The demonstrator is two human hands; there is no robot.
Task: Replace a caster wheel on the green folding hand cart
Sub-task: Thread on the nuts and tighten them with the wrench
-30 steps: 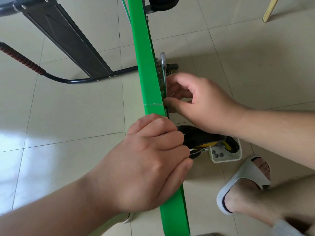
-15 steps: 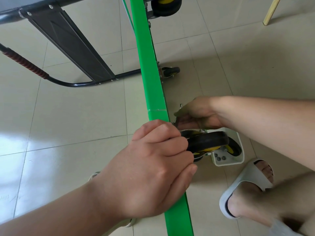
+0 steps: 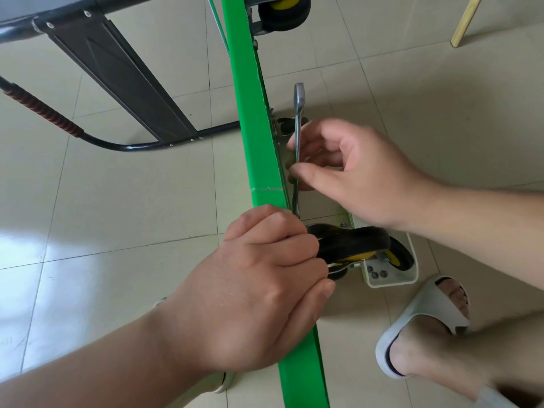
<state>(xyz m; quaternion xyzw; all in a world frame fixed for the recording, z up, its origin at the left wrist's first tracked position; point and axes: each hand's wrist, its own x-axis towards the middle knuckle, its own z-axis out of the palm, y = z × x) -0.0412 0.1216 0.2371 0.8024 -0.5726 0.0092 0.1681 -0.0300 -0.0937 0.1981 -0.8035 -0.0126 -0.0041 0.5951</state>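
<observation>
"Two hands on the job; which one is nearer the wheel?"

"Left hand (image 3: 259, 290), low in the frame. Its fingers curl over the edge of the green cart (image 3: 253, 113), knuckles right against the caster wheel (image 3: 353, 244), which juts right of that edge at lower centre."

"And that white tray (image 3: 412, 275) just beyond it?"

"On the floor beside the wheel, with a few small nuts in it."

"Right hand (image 3: 347, 169)?"

"Higher up, centre right, thumb and fingers pinching the wrench (image 3: 298, 136) mid-shaft."

"How does the wrench lie?"

"Its long axis runs up the frame, nearly parallel to the green edge. The lower end reaches the left knuckles, where I judge the caster's mount sits; whether it is seated on a nut I cannot tell."

"Further off?"

"Second caster (image 3: 282, 10), top centre."
</observation>
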